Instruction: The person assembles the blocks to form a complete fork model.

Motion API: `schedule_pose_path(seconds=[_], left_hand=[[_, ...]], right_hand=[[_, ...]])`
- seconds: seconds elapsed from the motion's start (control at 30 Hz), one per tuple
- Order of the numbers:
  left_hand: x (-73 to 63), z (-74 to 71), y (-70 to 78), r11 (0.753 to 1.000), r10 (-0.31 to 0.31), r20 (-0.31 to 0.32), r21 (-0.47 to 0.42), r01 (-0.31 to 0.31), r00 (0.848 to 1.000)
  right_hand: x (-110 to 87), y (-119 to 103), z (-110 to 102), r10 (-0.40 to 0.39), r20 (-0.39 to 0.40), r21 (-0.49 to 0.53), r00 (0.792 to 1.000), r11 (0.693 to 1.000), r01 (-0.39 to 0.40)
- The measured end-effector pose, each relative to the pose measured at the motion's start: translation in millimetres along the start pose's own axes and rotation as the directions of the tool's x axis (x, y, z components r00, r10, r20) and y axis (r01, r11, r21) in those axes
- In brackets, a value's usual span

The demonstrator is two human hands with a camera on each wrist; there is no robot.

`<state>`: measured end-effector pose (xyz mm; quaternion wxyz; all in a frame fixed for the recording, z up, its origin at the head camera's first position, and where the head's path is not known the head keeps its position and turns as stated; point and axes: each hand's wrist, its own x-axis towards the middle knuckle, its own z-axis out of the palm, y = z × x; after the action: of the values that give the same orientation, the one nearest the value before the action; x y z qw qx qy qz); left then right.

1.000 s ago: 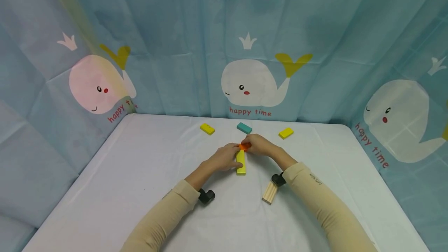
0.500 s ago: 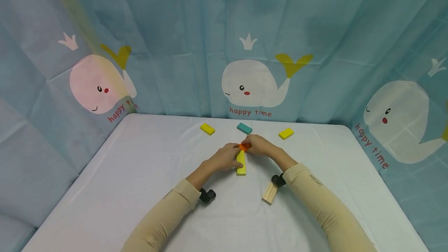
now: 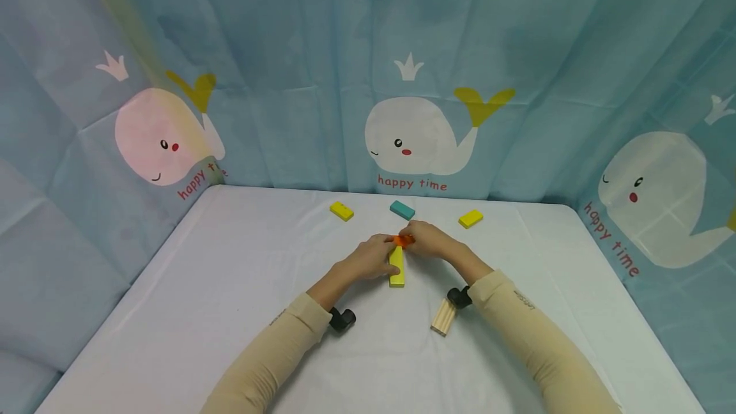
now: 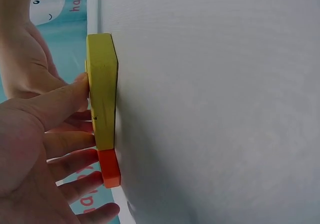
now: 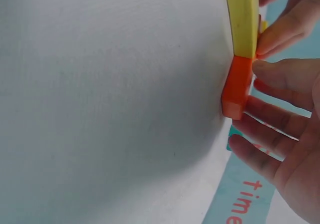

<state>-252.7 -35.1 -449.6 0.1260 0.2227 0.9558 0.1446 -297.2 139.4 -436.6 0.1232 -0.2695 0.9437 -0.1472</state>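
A long yellow wooden block [image 3: 397, 273] lies on the white table, one end meeting an orange block [image 5: 236, 87]. My left hand [image 3: 368, 259] holds the yellow block, its thumb [image 4: 75, 90] part way along and its index finger close to the joint. Its other fingers spread beside the orange block. My right hand [image 3: 427, 238] holds the orange block, thumb near the joint and fingers toward the far end. In the head view both hands partly cover the orange block.
Behind the hands lie a teal block [image 3: 402, 210], a yellow block [image 3: 342, 211] to the left and another yellow block [image 3: 471, 219] to the right. Plain wooden sticks [image 3: 444, 318] lie near the right wrist. A blue whale-print curtain [image 3: 287, 114] hangs behind the table.
Both hands stay at the two joined blocks. The right hand shifts very slightly to the right, and the view itself moves a little.
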Motion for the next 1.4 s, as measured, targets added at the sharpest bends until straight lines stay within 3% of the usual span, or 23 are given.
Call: schedule_pose_path(seconds=[0.17, 0.5, 0.9, 1.1, 1.4], left_hand=[[0.0, -0.3, 1.3, 1.000, -0.007, 0.002, -0.003, 0.007, 1.000], [3.1, 1.8, -0.3, 1.000, -0.003, 0.002, 0.023, 0.003, 1.000], [1.5, 1.8, -2.6, 1.000, 0.009, -0.010, 0.021, -0.009, 1.000], [-0.8, 1.6, -5.0, 1.000, 0.001, -0.024, 0.004, -0.001, 1.000], [-0.7, 0.7, -4.5, 1.000, -0.003, -0.016, 0.009, 0.003, 1.000]], right_hand=[[-11.5, -0.6, -5.4, -0.002, -0.028, -0.016, 1.000, 1.000, 0.002], [-48.3, 2.8, -12.2, 0.037, -0.090, 0.054, 0.995, 0.998, -0.032], [-99.9, -1.0, 0.0, 0.041, -0.178, 0.099, 0.983, 0.995, -0.024], [-116.2, -8.5, 9.2, 0.023, -0.176, 0.115, 0.984, 0.993, -0.003], [-138.6, -15.5, 20.9, 0.068, -0.154, 0.105, 0.986, 0.993, -0.052]])
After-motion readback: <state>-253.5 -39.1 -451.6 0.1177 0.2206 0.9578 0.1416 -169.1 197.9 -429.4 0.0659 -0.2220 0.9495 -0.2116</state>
